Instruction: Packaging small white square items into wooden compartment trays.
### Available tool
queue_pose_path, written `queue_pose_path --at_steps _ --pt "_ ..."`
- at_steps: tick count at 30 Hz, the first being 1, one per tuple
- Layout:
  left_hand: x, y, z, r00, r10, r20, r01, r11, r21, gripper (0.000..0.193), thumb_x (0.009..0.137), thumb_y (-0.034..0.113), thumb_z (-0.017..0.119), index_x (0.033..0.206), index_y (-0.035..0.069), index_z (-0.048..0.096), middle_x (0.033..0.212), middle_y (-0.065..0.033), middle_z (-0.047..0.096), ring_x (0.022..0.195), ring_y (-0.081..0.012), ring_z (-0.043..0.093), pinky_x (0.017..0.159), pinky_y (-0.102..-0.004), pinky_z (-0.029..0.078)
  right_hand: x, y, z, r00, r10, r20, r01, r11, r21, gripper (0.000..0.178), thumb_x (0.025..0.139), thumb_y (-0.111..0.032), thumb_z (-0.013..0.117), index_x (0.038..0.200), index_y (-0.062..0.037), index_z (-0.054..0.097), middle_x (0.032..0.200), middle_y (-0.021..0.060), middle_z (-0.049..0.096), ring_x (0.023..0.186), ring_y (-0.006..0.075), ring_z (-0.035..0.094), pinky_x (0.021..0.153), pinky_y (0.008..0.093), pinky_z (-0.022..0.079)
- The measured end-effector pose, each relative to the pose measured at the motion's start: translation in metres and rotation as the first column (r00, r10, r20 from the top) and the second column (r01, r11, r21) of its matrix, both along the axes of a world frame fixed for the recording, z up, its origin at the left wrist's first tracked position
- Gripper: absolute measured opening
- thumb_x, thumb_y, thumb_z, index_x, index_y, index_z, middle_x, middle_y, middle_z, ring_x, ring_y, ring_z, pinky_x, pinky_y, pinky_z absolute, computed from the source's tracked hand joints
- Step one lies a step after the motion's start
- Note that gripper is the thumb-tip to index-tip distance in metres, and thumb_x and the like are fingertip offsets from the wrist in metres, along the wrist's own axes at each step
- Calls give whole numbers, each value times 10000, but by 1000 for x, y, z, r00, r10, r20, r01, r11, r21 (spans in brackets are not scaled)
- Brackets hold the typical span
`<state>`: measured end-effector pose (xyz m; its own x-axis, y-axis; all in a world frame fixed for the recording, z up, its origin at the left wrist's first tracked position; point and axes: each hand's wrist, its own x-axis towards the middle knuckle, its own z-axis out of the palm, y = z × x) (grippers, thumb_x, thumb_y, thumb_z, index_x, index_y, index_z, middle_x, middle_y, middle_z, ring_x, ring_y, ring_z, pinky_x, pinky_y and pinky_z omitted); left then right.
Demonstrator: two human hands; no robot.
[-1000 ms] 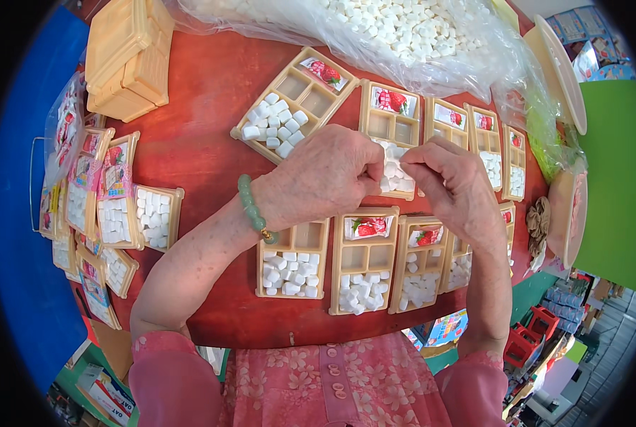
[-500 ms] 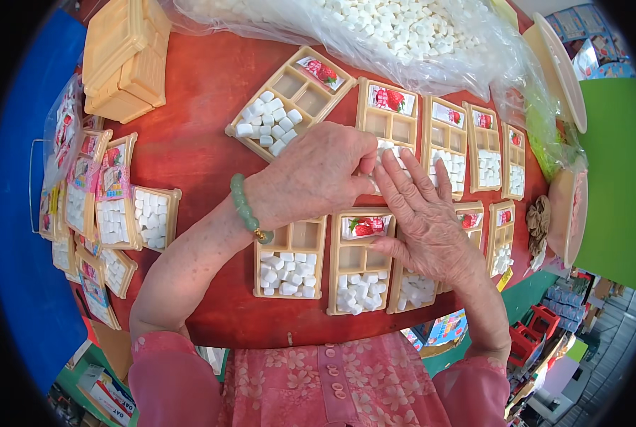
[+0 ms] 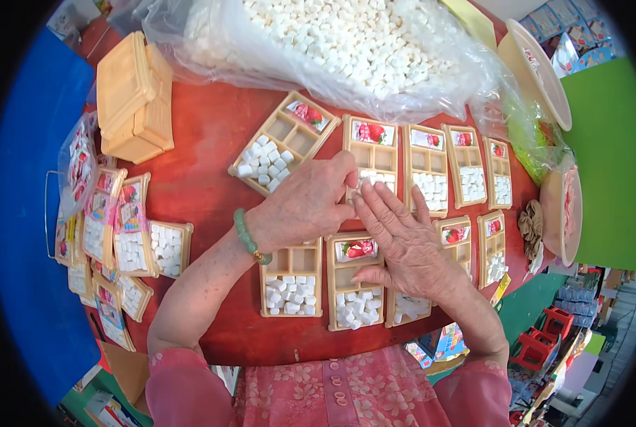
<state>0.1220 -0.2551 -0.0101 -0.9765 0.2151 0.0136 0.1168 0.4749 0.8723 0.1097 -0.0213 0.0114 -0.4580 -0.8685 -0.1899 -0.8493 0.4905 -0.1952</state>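
Note:
My left hand (image 3: 300, 203), with a green bead bracelet (image 3: 244, 231) at its wrist, has its fingers curled at the left edge of a beige divided tray (image 3: 370, 156). What its fingertips grip, if anything, is hidden. My right hand (image 3: 412, 245) lies with fingers stretched out over the near end of that tray, fingertips on the white marshmallow-like pieces (image 3: 375, 178). At the tray's far end sits a strawberry-printed packet (image 3: 372, 132). Another tray, tilted (image 3: 282, 139), lies beyond my left hand. Below my hands is a tray with white pieces (image 3: 357, 281), partly covered by my right thumb.
A large clear bag of white pieces (image 3: 360, 43) spreads across the far side. Stacked beige trays (image 3: 134, 99) stand far left, with filled packs (image 3: 134, 235) piled nearer. More filled trays (image 3: 464, 167) line the right, beside a crumpled brown cloth (image 3: 531, 224) and pale basins (image 3: 563, 213).
The view has tilted, so the table's contents sit lower in the picture and more of the bag shows. Both hands stay at the same tray in nearly the same pose.

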Motion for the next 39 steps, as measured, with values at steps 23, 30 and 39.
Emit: queue_pose_path --at_steps 23,30,39 --pt "-2 1 -2 999 -13 30 13 1000 -20 529 772 86 742 1248 -48 553 622 -96 522 562 -225 544 569 -384 437 -7 -2 -1 997 -76 -28 74 996 -45 1114 856 -727 567 1624 -36 150 1689 181 171 1569 329 170 1224 619 83" --pt "-2 3 1 999 -13 47 14 1000 -28 500 765 103 730 1222 -18 569 625 -122 542 572 -258 570 579 -404 448 -9 -10 -10 997 -79 -22 78 996 -51 1132 854 -740 555 1624 -26 134 1693 183 155 1569 342 159 1225 621 81" --pt "-2 6 -13 994 4 -108 -6 1000 -19 571 779 111 735 1291 -8 513 832 -226 653 779 -373 678 690 -445 515 -7 -15 -2 997 -77 -11 76 996 -47 1129 838 -733 585 1623 -38 166 1689 168 188 1566 344 168 1232 613 84"
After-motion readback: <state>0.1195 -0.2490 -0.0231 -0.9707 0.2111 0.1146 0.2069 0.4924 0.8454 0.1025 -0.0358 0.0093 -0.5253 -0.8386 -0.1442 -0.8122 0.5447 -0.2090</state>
